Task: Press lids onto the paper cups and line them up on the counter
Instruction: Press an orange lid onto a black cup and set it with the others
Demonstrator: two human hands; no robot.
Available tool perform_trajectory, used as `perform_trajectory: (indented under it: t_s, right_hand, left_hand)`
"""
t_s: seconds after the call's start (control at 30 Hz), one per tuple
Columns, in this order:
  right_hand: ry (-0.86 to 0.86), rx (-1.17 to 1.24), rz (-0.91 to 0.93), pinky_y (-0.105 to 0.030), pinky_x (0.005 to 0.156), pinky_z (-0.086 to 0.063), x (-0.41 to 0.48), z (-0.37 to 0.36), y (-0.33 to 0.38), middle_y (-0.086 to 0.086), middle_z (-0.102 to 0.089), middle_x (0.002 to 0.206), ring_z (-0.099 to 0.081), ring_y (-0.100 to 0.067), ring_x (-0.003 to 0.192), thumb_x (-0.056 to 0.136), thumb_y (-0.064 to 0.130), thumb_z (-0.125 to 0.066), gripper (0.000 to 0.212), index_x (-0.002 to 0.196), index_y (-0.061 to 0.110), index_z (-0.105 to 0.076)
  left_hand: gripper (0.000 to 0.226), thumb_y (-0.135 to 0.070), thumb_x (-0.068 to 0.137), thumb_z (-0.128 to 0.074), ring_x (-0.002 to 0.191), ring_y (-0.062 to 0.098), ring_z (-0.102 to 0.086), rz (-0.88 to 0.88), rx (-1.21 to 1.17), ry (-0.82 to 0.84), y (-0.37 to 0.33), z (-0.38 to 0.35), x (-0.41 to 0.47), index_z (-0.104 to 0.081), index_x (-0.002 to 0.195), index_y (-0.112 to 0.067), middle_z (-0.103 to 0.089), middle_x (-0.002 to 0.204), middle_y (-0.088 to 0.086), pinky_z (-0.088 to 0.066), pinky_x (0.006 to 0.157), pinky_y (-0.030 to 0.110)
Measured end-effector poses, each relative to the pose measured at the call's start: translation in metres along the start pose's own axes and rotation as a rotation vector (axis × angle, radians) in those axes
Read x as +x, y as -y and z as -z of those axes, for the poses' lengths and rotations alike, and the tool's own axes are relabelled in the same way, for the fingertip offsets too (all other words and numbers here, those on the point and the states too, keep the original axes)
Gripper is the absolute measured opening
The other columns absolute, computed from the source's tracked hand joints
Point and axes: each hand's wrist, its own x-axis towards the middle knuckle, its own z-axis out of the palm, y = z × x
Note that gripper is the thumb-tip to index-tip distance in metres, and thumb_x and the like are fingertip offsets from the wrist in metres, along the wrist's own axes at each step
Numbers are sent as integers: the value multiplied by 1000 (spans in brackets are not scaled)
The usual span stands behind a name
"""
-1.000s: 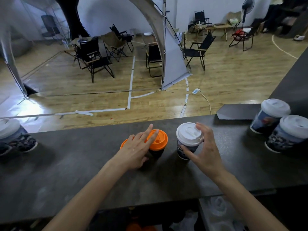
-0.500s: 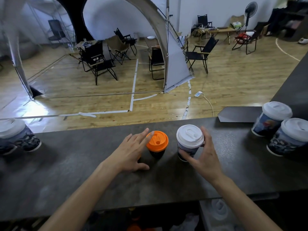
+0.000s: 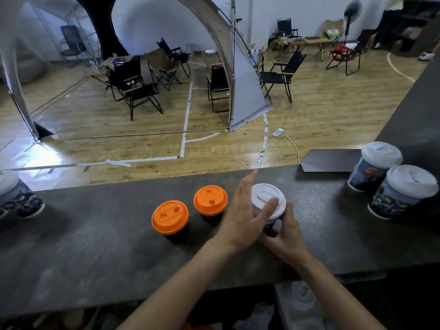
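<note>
A white-lidded paper cup [image 3: 263, 194] stands upright at the middle of the dark counter [image 3: 95, 239]. My right hand [image 3: 285, 236] grips its lower body from the near right side. My left hand [image 3: 240, 217] lies against the cup's left side with fingers straight, and its thumb rests on the lid. To the left stand two dark cups with orange lids, one nearer me [image 3: 170, 216] and one just behind it [image 3: 210, 200]; neither hand touches them.
Two more white-lidded printed cups [image 3: 378, 163] [image 3: 409, 184] stand close together at the counter's right end, beside a flat dark board [image 3: 331, 159]. Another white-lidded cup [image 3: 9, 191] sits at the far left edge. Beyond the counter's far edge is wooden floor.
My left hand left the orange-lidded cups and crossed right to the white-lidded cup, uncovering both orange lids. My right hand stayed at the white-lidded cup, now curled round its body.
</note>
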Motion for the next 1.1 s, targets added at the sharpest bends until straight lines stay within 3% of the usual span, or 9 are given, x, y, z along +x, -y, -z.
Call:
perform_trajectory:
  t_s: [0.07,0.2,0.27,0.33,0.47,0.67,0.83,0.97,1.1]
  right_hand:
    - [44,24,1,-13,98,-47,0,1,-5,2,-57,138,-56,3,125,71,39,-85,91,145,22,-34]
    - [33,68,-22,-23,101,-50,0,2,-14,2,-60,137,-59,-8,127,70,38,-87,88,144,21,-43]
    - [23,95,-20,-21,103,-48,2,7,-18,3,-62,137,-59,-8,128,66,35,-90,90,143,15,-48]
    - [51,96,-6,-21,105,-47,3,11,-24,7,-61,138,-58,-6,129,63,27,-94,93,143,12,-48]
    - [77,111,-29,-28,105,-48,4,7,-30,5,-59,141,-56,-8,131,64,31,-95,99,145,11,-42]
    - [49,125,-52,-31,101,-51,5,7,-33,2,-63,134,-61,-13,126,65,27,-98,88,138,18,-50]
    - [44,82,-57,-10,89,-45,3,2,-27,17,-56,127,-56,12,115,56,47,-89,87,126,23,-43]
    - [70,31,-107,-36,102,-52,4,3,-30,6,-61,135,-58,-5,126,63,44,-92,87,134,22,-48]
    - [88,29,-82,-21,108,-43,6,3,-21,3,-59,142,-54,-7,134,67,35,-91,91,144,9,-48]
  left_hand:
    - [62,-46,94,-66,132,-1,-45,37,-77,-140,6,-26,0,-44,147,-24,-50,145,-9,-40,112,28]
    - [53,-52,93,-60,122,4,-59,103,-248,-284,9,-43,-2,-56,135,-21,-63,131,-10,-47,102,21]
    - [32,-35,106,-45,112,5,-66,193,-450,-287,7,-47,7,-64,124,-18,-71,120,-6,-49,95,21]
    - [35,-12,111,-34,100,5,-69,261,-534,-358,6,-53,13,-69,113,-15,-76,104,-6,-51,87,19]
    - [37,-17,110,-33,106,12,-69,280,-544,-463,10,-68,7,-69,115,-11,-75,108,-2,-53,93,24]
    - [32,-13,103,-42,103,14,-71,274,-547,-262,16,-44,25,-73,111,-10,-77,109,5,-54,87,23]
    - [34,-19,110,-33,104,7,-66,276,-441,-522,12,-62,5,-67,110,-19,-71,106,-7,-51,91,22]
    - [39,-36,104,-41,101,18,-72,427,-673,-302,14,-48,29,-76,98,-20,-79,100,0,-54,91,37]
    - [41,-24,110,-35,98,10,-72,400,-664,-396,7,-58,22,-75,99,-19,-78,97,-4,-55,89,27]
